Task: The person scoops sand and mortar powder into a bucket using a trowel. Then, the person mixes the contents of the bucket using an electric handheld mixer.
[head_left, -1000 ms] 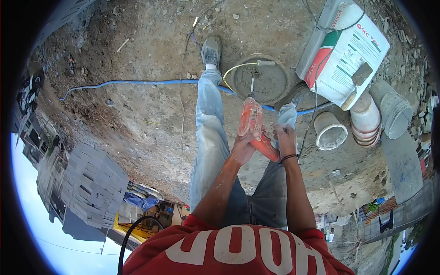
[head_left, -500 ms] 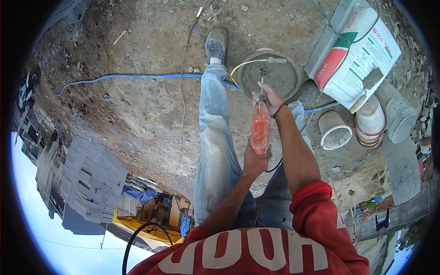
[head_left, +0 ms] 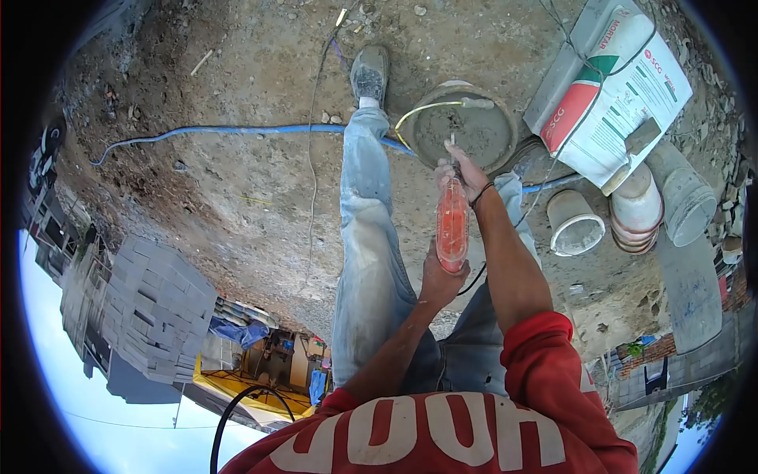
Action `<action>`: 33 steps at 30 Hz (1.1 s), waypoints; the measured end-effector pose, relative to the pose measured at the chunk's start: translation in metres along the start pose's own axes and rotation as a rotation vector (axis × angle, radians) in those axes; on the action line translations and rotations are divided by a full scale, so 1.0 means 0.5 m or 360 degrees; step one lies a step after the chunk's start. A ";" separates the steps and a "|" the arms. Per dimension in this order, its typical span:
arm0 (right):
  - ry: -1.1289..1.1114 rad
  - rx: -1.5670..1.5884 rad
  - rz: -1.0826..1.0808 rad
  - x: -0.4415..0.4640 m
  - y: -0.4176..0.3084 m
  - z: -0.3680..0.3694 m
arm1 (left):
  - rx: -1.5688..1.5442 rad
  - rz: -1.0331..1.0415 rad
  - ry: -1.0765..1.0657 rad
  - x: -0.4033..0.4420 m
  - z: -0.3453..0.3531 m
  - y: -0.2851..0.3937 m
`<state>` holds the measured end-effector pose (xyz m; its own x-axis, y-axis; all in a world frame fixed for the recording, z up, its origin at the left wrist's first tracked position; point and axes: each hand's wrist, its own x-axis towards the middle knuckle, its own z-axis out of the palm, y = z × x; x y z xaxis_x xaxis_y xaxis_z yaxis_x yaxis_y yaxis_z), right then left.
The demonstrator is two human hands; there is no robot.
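An orange-red power drill [head_left: 452,225] points away from me toward a round tub [head_left: 512,142] of wet grey mortar [head_left: 466,130]. My left hand [head_left: 444,276] is wrapped round the drill's rear grip. At the drill's front end, my right hand [head_left: 464,172] is closed around the chuck area, close to the tub's near rim. The mixing shaft runs from there into the mortar, and its lower end is hidden. A yellow tube with a grey end [head_left: 430,107] lies across the tub.
A mortar bag [head_left: 624,95] lies at the upper right, with a trowel on it. Buckets [head_left: 575,224] stand below it. A blue hose [head_left: 229,129] and thin cables cross the dirt ground. My shoe [head_left: 369,75] is left of the tub.
Since the first frame my right hand has moved forward from beside the drill's handle to its front end. The drill has turned so its handle no longer shows at the side.
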<state>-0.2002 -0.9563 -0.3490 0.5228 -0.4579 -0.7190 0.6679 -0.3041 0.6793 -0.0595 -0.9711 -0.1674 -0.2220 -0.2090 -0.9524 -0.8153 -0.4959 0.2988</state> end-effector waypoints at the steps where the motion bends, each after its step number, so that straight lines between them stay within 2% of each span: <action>1: -0.0010 -0.0228 -0.0107 0.013 -0.008 -0.010 | -0.0015 0.0030 0.0041 -0.003 0.002 0.014; 2: -0.0017 -0.0455 -0.0214 0.026 -0.014 -0.020 | -0.0009 0.0030 0.0037 -0.004 0.002 0.028; 4: -0.0018 -0.0523 -0.0175 0.043 -0.021 -0.033 | 0.0175 0.0268 0.0101 -0.006 0.001 0.039; 8: 0.0027 -0.0736 -0.0183 0.045 -0.020 -0.036 | 0.0163 0.0107 0.0008 0.002 -0.006 -0.020; 11: 0.0027 -0.0710 -0.0167 0.052 -0.024 -0.043 | 0.0170 0.0062 0.0069 -0.001 -0.005 0.012; 13: 0.0007 -0.0670 -0.0137 0.055 -0.026 -0.041 | 0.0222 0.0181 0.0085 -0.005 -0.005 0.047; 25: -0.0036 -0.0672 -0.0177 0.054 -0.024 -0.038 | 0.0259 0.0227 0.0091 -0.006 -0.010 0.062; 33: 0.0038 -0.0838 -0.0290 0.070 -0.019 -0.051 | 0.0162 0.0248 0.0153 0.002 -0.003 0.000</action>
<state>-0.1746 -0.9481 -0.3845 0.3817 -0.4162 -0.8253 0.9200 0.0846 0.3828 -0.0588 -0.9727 -0.1683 -0.3016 -0.3585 -0.8835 -0.8261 -0.3644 0.4299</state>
